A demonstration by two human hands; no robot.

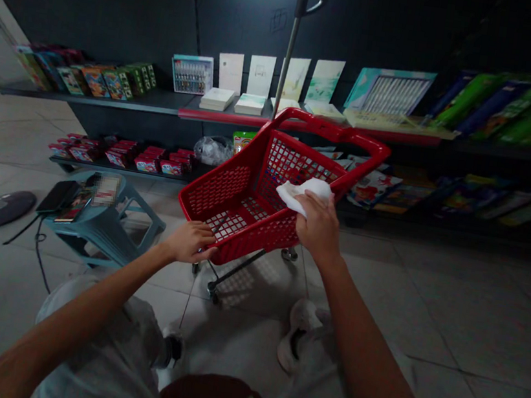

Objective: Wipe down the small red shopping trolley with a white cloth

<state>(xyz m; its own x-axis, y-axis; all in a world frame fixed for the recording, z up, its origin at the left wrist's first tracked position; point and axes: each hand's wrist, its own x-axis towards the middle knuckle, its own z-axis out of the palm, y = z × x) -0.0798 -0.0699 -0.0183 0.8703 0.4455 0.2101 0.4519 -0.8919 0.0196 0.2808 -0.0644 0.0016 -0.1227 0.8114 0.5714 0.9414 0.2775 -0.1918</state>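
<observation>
A small red plastic shopping cart with lattice sides stands in front of me, its handle toward the shelf at the upper right. My left hand grips the rim at its near left corner, fingers hooked over the edge and thumb outside. In my right hand is a white cloth, bunched under the fingers and resting on the cart's right upper rim, below the handle. Part of the cloth hangs over the basket's inside. The basket floor shows through as a grid, with wheels below on the tiles.
Behind the cart runs a dark shelf with books, boxed sets and colourful packs; red boxes fill a lower level. A blue-grey stool at the left carries a black device and cards. A pole base and cables lie beyond it. My shoes flank the cart.
</observation>
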